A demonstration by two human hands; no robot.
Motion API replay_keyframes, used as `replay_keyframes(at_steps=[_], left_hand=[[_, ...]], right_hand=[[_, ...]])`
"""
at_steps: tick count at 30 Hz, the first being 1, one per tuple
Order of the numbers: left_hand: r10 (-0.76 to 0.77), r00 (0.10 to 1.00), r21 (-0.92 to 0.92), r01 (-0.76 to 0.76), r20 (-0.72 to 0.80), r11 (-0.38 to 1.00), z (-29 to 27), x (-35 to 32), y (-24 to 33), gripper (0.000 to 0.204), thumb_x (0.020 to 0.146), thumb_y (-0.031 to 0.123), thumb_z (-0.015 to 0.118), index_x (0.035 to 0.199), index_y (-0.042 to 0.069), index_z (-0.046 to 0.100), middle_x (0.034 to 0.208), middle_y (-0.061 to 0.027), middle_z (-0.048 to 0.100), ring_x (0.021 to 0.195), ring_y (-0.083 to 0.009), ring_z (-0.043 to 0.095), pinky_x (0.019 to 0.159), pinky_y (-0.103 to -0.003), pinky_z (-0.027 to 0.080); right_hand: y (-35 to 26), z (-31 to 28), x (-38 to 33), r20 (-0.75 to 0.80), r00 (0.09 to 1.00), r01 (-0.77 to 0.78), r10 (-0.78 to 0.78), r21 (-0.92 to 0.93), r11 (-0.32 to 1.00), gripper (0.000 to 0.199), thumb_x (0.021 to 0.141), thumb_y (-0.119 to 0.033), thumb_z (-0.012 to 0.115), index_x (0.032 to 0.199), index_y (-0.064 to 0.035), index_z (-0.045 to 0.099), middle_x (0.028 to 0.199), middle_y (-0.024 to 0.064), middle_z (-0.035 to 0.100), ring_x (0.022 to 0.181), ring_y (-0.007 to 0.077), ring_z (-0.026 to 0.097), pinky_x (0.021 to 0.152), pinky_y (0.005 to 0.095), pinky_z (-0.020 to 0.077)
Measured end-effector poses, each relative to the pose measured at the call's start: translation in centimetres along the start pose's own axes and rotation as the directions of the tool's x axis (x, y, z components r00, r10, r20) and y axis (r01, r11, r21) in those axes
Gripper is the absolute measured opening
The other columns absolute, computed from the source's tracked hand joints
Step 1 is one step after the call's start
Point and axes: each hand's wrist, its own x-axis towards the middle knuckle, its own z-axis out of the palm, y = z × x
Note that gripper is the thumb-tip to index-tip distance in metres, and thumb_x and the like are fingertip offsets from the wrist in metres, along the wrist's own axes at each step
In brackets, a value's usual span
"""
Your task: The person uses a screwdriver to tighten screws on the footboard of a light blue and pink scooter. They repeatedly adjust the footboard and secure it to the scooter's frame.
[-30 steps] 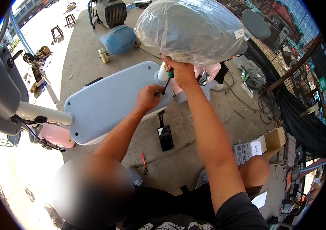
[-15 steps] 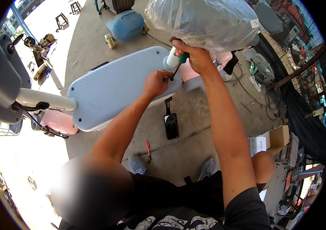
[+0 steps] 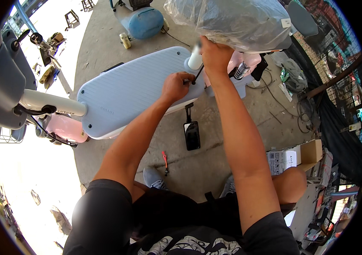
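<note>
A pale blue scooter footboard [image 3: 134,87] stretches across the middle, its surface ribbed, with dark screws near its corners. My right hand [image 3: 216,55] is closed around a screwdriver's handle beside the white seat post [image 3: 195,60]; the fist hides the handle. The dark screwdriver shaft [image 3: 199,72] slants down to the board's right end. There my left hand [image 3: 176,87] is closed, thumb and forefinger pinched around the shaft's lower end. Whether a screw sits under the tip is hidden. Above my right hand is the scooter's seat, wrapped in clear plastic [image 3: 236,25].
The white steering column [image 3: 57,103] rises at the left. A mirror [image 3: 192,135] and a small red-and-black tool [image 3: 165,162] lie on the concrete near my feet. At the back stands a blue air tank [image 3: 145,23]; an open cardboard box [image 3: 310,154] sits at the right.
My right fist has turned about the screwdriver, so its green handle no longer shows. My left fingers stay at the shaft's lower end. The whole view has shifted slightly.
</note>
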Motion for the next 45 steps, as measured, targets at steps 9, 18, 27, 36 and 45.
replay_keyframes(at_steps=[9, 18, 27, 36, 45], left_hand=[[0.07, 0.996, -0.036, -0.069, 0.048, 0.997, -1.1, 0.0, -0.5, 0.038, 0.074, -0.003, 0.071, 0.111, 0.007, 0.076, 0.088, -0.008, 0.072, 0.067, -0.0207, 0.062, 0.07, -0.038, 0.051], [0.014, 0.928, 0.007, -0.018, 0.371, 1.0, -8.2, -2.5, -0.8, 0.046, 0.086, 0.003, 0.074, 0.131, 0.002, 0.068, 0.13, -0.013, 0.07, 0.113, -0.023, 0.066, 0.105, -0.036, 0.052], [-0.09, 0.979, 0.271, 0.037, 0.183, 0.962, -15.1, -10.2, -1.3, 0.038, 0.09, 0.004, 0.07, 0.128, 0.005, 0.07, 0.136, -0.009, 0.066, 0.12, -0.0262, 0.064, 0.106, -0.038, 0.05], [0.04, 0.991, 0.514, -0.102, 0.131, 0.852, -13.9, -5.9, -3.0, 0.05, 0.092, 0.011, 0.07, 0.141, 0.007, 0.06, 0.148, -0.0114, 0.056, 0.136, -0.0324, 0.052, 0.115, -0.042, 0.042], [0.024, 0.984, 0.667, -0.138, 0.178, 0.732, -10.4, 0.7, -5.6, 0.064, 0.098, 0.029, 0.066, 0.153, 0.005, 0.045, 0.162, -0.0147, 0.041, 0.151, -0.0331, 0.034, 0.124, -0.044, 0.029]], right_hand=[[-1.9, -0.6, 0.9, 0.091, 0.993, 0.075, -0.072, -0.038, 0.996, 0.027, 0.086, -0.013, 0.072, 0.064, -0.0005, 0.061, 0.054, 0.0037, 0.063, 0.046, 0.0163, 0.057, 0.056, 0.033, 0.0476], [-3.2, -0.9, 2.0, 0.028, 0.981, -0.186, 0.19, 0.373, 0.909, 0.011, 0.081, -0.011, 0.069, 0.084, -0.0002, 0.066, 0.079, 0.0098, 0.07, 0.073, 0.0248, 0.066, 0.067, 0.0385, 0.0517], [-5.1, -0.3, 2.1, 0.24, 0.805, -0.587, 0.543, 0.456, 0.669, 0.022, 0.08, -0.014, 0.069, 0.065, -0.0051, 0.055, 0.057, 0.0053, 0.055, 0.046, 0.0178, 0.052, 0.045, 0.0373, 0.041], [-2.7, -1.1, 2.6, 0.313, 0.939, -0.111, 0.142, -0.113, 0.987, 0.025, 0.084, -0.02, 0.064, 0.064, -0.0039, 0.061, 0.052, 0.0102, 0.058, 0.048, 0.0219, 0.061, 0.051, 0.0411, 0.047], [-1.3, -0.9, 2.2, 0.257, 0.906, 0.412, -0.337, -0.343, 0.844, 0.016, 0.084, -0.012, 0.063, 0.071, -0.0041, 0.064, 0.066, 0.0105, 0.066, 0.061, 0.0262, 0.064, 0.064, 0.0452, 0.0499]])
